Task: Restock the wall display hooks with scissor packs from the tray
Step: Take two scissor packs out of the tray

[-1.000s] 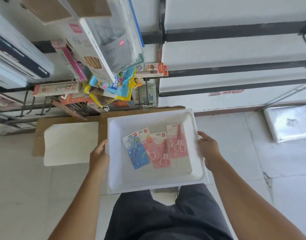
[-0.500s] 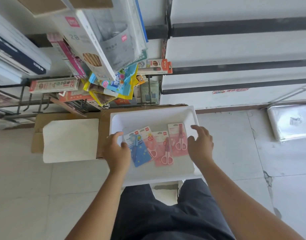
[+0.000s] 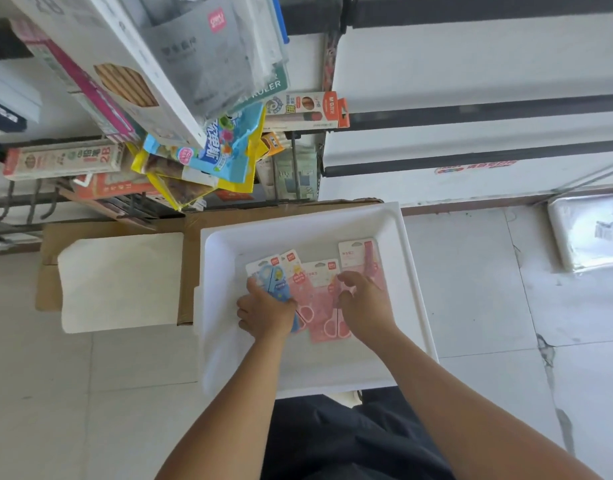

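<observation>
A white tray [image 3: 415, 271] rests on the floor in front of me, its far left part over a cardboard box. Inside lie a blue scissor pack [image 3: 275, 277] and three pink scissor packs [image 3: 320, 289], fanned side by side and overlapping. My left hand [image 3: 267, 313] lies on the lower half of the blue pack, thumb along its left edge, gripping it. My right hand [image 3: 365, 306] curls its fingers onto the left edge of the rightmost pink pack [image 3: 358, 254]. The packs still lie flat in the tray.
Stationery packs [image 3: 208, 150] hang crowded on a wire rack at upper left, with bare dark hooks [image 3: 7, 202] below. Black rails [image 3: 471, 157] cross the white wall at right. A flattened cardboard box [image 3: 190, 237] holds a white sheet [image 3: 121, 282]. A plastic-wrapped flat package [image 3: 589, 230] lies far right.
The tray went from held at its sides to resting on the floor. Both hands let go of its edges and moved inside onto the scissor packs.
</observation>
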Demonstrator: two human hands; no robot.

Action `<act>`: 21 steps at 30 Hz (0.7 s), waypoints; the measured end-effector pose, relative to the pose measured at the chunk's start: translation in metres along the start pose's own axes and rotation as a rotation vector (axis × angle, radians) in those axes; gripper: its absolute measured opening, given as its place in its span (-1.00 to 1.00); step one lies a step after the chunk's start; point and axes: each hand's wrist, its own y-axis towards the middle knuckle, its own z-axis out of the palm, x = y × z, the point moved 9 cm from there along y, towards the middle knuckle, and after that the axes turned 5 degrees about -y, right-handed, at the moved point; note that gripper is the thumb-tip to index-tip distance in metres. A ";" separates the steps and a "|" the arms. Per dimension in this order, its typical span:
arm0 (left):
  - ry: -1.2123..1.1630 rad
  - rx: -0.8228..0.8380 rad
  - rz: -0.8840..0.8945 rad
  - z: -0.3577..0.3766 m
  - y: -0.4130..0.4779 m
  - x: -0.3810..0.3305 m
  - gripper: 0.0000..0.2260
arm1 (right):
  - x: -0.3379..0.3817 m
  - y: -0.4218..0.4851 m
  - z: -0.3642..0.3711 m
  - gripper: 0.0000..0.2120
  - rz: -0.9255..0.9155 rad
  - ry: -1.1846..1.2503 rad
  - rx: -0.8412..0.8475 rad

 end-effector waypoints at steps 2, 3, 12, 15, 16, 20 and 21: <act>-0.082 -0.012 -0.012 -0.002 0.005 -0.005 -0.16 | -0.002 0.006 0.002 -0.57 0.013 -0.006 0.002; -0.102 -0.003 -0.019 -0.001 0.007 -0.007 -0.11 | -0.003 0.008 0.003 -0.57 0.017 -0.004 0.005; -0.012 0.097 -0.080 0.008 0.018 -0.008 -0.23 | 0.006 0.011 0.009 -0.57 0.034 0.020 0.039; -0.066 0.124 -0.067 0.008 0.018 -0.019 -0.34 | 0.006 0.013 0.009 -0.58 0.042 0.011 0.026; -0.102 0.128 -0.031 0.007 0.018 -0.023 -0.40 | 0.005 0.014 0.010 -0.58 0.043 0.006 0.021; -0.357 0.091 0.093 -0.019 0.009 -0.030 -0.53 | 0.009 0.018 0.021 -0.57 0.038 0.006 0.034; -0.388 0.068 0.112 -0.029 0.005 -0.029 -0.55 | 0.012 0.019 0.026 -0.56 0.042 -0.003 0.047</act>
